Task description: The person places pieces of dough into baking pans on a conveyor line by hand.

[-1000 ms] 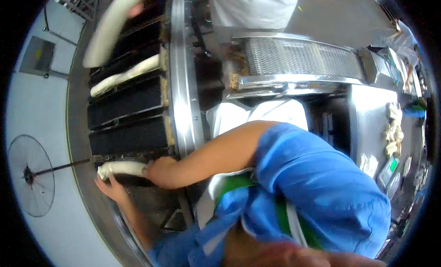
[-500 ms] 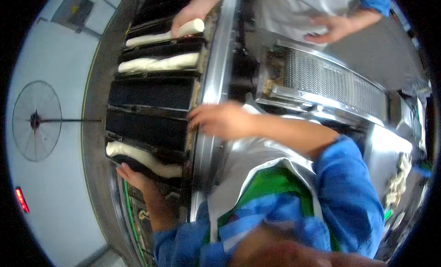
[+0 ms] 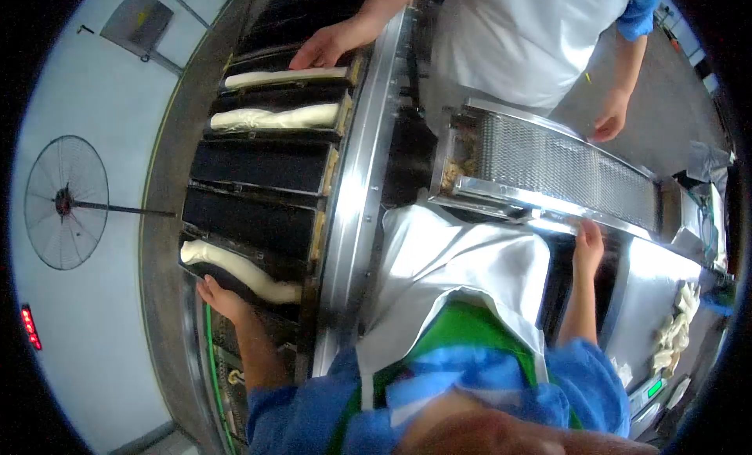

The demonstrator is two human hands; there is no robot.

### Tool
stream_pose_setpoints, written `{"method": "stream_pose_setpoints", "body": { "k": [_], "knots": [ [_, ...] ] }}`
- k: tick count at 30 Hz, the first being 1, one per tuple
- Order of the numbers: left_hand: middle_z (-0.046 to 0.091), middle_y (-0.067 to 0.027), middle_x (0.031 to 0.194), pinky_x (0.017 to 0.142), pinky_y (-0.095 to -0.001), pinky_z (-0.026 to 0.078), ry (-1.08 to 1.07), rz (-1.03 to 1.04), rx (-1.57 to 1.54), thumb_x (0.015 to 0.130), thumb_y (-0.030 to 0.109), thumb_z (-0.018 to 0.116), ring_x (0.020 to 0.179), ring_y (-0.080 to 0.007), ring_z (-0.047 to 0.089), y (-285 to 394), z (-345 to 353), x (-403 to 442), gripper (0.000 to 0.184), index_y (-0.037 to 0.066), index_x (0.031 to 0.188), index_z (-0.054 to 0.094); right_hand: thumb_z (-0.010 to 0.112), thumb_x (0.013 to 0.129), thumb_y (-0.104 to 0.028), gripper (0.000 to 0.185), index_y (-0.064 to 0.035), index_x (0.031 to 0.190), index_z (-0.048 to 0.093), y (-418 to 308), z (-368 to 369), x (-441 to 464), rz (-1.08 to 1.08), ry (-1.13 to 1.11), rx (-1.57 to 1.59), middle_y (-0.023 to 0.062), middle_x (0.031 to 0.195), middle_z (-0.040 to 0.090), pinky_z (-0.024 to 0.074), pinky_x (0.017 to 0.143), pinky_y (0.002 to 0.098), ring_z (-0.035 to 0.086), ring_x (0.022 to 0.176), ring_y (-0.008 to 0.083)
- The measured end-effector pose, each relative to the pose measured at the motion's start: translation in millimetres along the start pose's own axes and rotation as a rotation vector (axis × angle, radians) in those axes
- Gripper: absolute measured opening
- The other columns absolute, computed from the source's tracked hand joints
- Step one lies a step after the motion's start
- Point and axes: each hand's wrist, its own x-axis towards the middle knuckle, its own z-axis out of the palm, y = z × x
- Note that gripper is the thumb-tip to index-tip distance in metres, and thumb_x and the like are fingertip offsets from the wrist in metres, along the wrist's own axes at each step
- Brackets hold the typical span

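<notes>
Left hand (image 3: pixel 223 300), 8 o'clock: parted fingers at black tin (image 3: pixel 223 277), smooth dough strip (image 3: pixel 235 267). Right hand (image 3: pixel 587 245), 3 o'clock: grip unclear, mesh conveyor (image 3: pixel 564 177).

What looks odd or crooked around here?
The dough strip beside the wearer's left hand bends diagonally across its black tin, whereas the two farther strips lie straighter. Brownish residue also sits at one end of the mesh belt.
</notes>
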Motion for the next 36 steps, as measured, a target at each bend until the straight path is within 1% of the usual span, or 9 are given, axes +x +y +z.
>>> {"method": "stream_pose_setpoints", "body": {
  "k": [8, 10, 11, 15, 19, 22, 24, 26, 36],
  "knots": [
    [0.027, -0.0227, 0.144, 0.105, -0.0481, 0.03, -0.248, -0.203, -0.308, 0.094, 0.038, 0.046, 0.127, -0.0372, 0.036, 10, -8, -39, 0.066, 0.001, 0.143, 0.022, 0.061, 0.082, -0.004, 0.031, -0.0051, 0.113, 0.061, -17, -18, -2, -0.154, -0.068, -0.129, 0.0102, 0.099, 0.063, 0.0479, 0.081, 0.031, 0.061, 0.09, 0.0174],
    [0.033, -0.0251, 0.139, 0.104, -0.0485, 0.033, -0.243, -0.275, -0.338, 0.093, 0.039, 0.048, 0.123, -0.0367, 0.04, 12, -11, -50, 0.066, -0.003, 0.139, 0.026, 0.06, 0.081, 0.0, 0.029, -0.0047, 0.109, 0.061, -14, -34, -5, -0.233, -0.034, -0.391, 0.0123, 0.107, 0.06, 0.0509, 0.079, 0.0311, 0.062, 0.094, 0.0224],
    [0.033, -0.0251, 0.139, 0.104, -0.0485, 0.033, -0.313, -0.24, -0.403, 0.093, 0.039, 0.048, 0.123, -0.0367, 0.04, 6, -2, -44, 0.066, -0.003, 0.139, 0.026, 0.057, 0.08, -0.001, 0.028, -0.0044, 0.108, 0.061, -18, -40, -8, -0.203, -0.031, -0.295, 0.0134, 0.104, 0.06, 0.0502, 0.077, 0.0326, 0.061, 0.09, 0.0249],
    [0.037, -0.0268, 0.135, 0.091, -0.0497, 0.047, -0.05, -0.135, -0.113, 0.093, 0.042, 0.046, 0.112, -0.0389, 0.051, -14, -22, -36, 0.065, 0.0, 0.139, 0.029, 0.056, 0.074, 0.0, 0.03, -0.0054, 0.103, 0.062, -22, -59, -17, -0.221, 0.035, -0.325, 0.0153, 0.098, 0.06, 0.0488, 0.071, 0.0342, 0.06, 0.08, 0.0302],
    [0.042, -0.0269, 0.132, 0.094, -0.0477, 0.044, -0.019, 0.053, 0.041, 0.093, 0.042, 0.048, 0.109, -0.0381, 0.052, -57, -18, 0, 0.064, -0.003, 0.137, 0.033, 0.055, 0.074, 0.0, 0.029, -0.0053, 0.102, 0.062, -9, -53, -10, -0.201, 0.046, -0.372, 0.0156, 0.101, 0.06, 0.0488, 0.07, 0.0337, 0.06, 0.078, 0.029],
    [0.051, -0.0241, 0.126, 0.104, -0.0418, 0.036, 0.109, 0.016, 0.007, 0.096, 0.017, 0.036, 0.117, -0.0385, 0.048, 10, 1, -49, 0.04, -0.007, 0.125, 0.05, 0.056, 0.077, -0.002, 0.025, -0.0052, 0.101, 0.063, -8, -51, -16, -0.196, 0.05, -0.29, 0.0141, 0.103, 0.061, 0.0487, 0.069, 0.0332, 0.06, 0.079, 0.0288],
    [0.049, -0.0249, 0.129, 0.104, -0.0417, 0.035, 0.184, -0.131, -0.098, 0.098, 0.019, 0.03, 0.119, -0.0376, 0.047, 32, 4, -66, 0.043, -0.006, 0.127, 0.049, 0.057, 0.077, -0.003, 0.023, -0.0046, 0.099, 0.063, 12, -46, -17, -0.205, 0.075, -0.311, 0.014, 0.103, 0.061, 0.0487, 0.069, 0.0329, 0.06, 0.08, 0.0287],
    [0.033, -0.0268, 0.14, 0.102, -0.0478, 0.036, 0.06, -0.047, -0.08, 0.091, 0.049, 0.047, 0.124, -0.0375, 0.041, -21, -5, -25, 0.073, -0.006, 0.137, 0.031, 0.058, 0.078, -0.004, 0.021, -0.004, 0.098, 0.063, 25, -47, -19, -0.218, 0.097, -0.336, 0.0138, 0.103, 0.061, 0.0488, 0.069, 0.0326, 0.06, 0.08, 0.0286],
    [0.03, -0.0239, 0.142, 0.1, -0.0466, 0.039, -0.032, -0.143, -0.308, 0.09, 0.047, 0.052, 0.122, -0.0365, 0.043, -12, 12, -29, 0.074, -0.001, 0.141, 0.027, 0.058, 0.076, -0.005, 0.027, -0.005, 0.102, 0.064, 16, -47, -14, -0.195, 0.069, -0.333, 0.0158, 0.1, 0.062, 0.0497, 0.072, 0.0345, 0.062, 0.081, 0.0291]
  ]
}}
